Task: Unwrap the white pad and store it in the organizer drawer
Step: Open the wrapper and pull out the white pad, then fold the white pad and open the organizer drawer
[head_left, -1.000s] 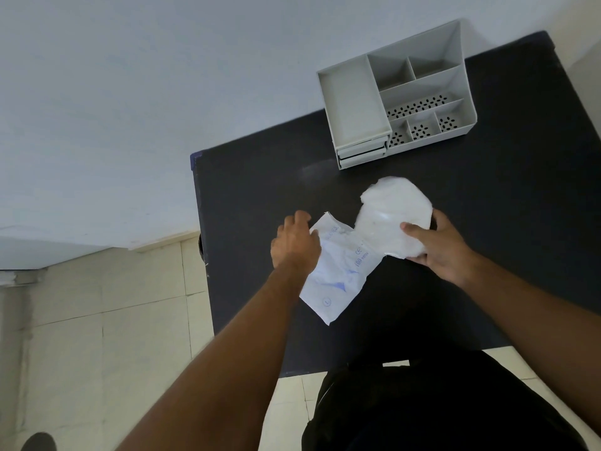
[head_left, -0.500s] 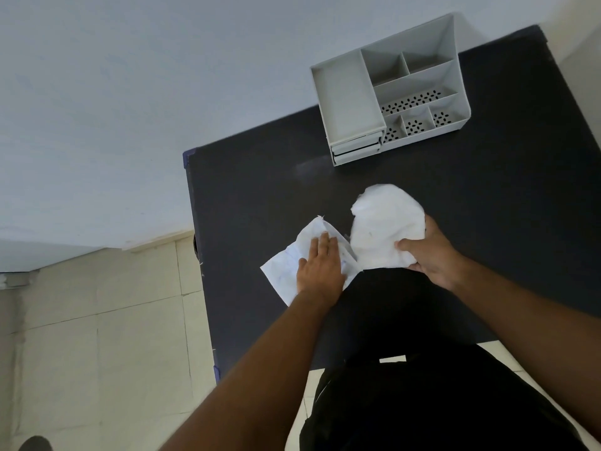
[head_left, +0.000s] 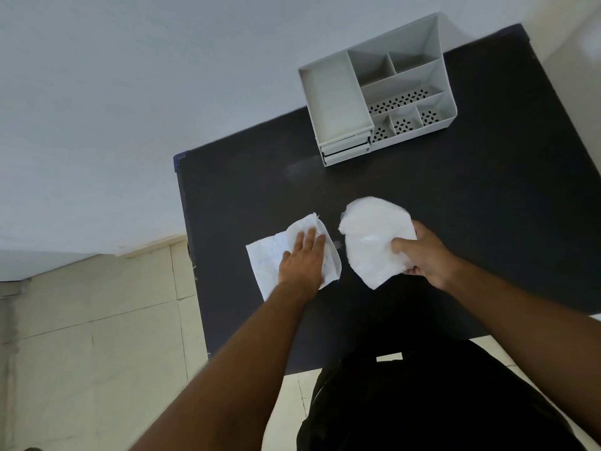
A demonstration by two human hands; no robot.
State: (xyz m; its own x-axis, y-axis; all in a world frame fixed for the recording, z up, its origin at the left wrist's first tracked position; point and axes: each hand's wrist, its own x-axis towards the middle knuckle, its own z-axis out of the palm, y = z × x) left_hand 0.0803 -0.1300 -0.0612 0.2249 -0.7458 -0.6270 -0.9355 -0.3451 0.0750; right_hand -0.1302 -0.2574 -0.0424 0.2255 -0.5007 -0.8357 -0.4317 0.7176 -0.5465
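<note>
Since a second ago my left hand [head_left: 300, 263] has laid the wrapper [head_left: 266, 255] flat on the table [head_left: 487, 196] and now presses it, palm open. My right hand [head_left: 422, 255] grips the white pad [head_left: 370, 236], apart from the wrapper. Beyond both hands I see the organizer [head_left: 377, 96], drawers shut.

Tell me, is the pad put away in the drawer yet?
Not yet. The unwrapping looks done: the wrapper lies flat on the table under the left hand, apart from the white pad. The right hand holds the pad in its grip. Still left: opening a drawer of the organizer, which looks closed, and putting the pad inside.
</note>
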